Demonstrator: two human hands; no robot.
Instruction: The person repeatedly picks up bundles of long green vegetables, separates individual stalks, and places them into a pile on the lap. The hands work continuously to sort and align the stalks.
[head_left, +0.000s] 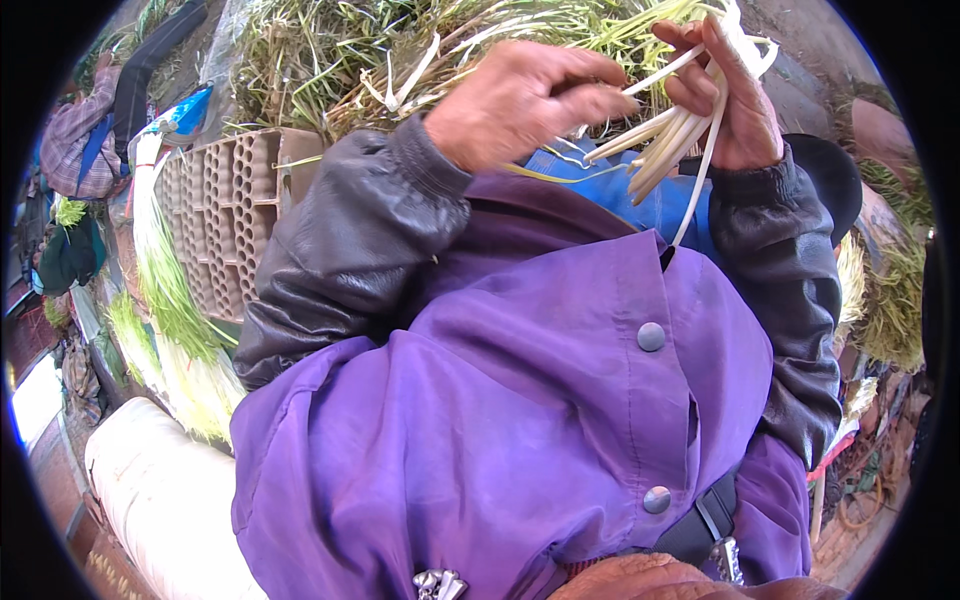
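My left hand (731, 97), at the upper right, is closed around a bunch of pale stalks (664, 146) whose ends hang below the fingers. One long thin stalk droops from it toward my purple jacket (525, 390). Just to the left, my right hand (540, 97) is slightly blurred, with thumb and fingers close to the near end of a single white stalk (664, 71); whether they grip it I cannot tell. Behind both hands lies a heap of green and yellowish leafy stalks (300, 60). Blue material (622, 180) shows beneath the bunch.
A hollow clay brick block (217, 217) stands left of my right arm. Beside it lie long green-and-white stalk bundles (161, 262) and a white rounded sack (165, 495). Another person in a checked shirt (82, 154) is at the far left. More stalks (892, 300) lie at right.
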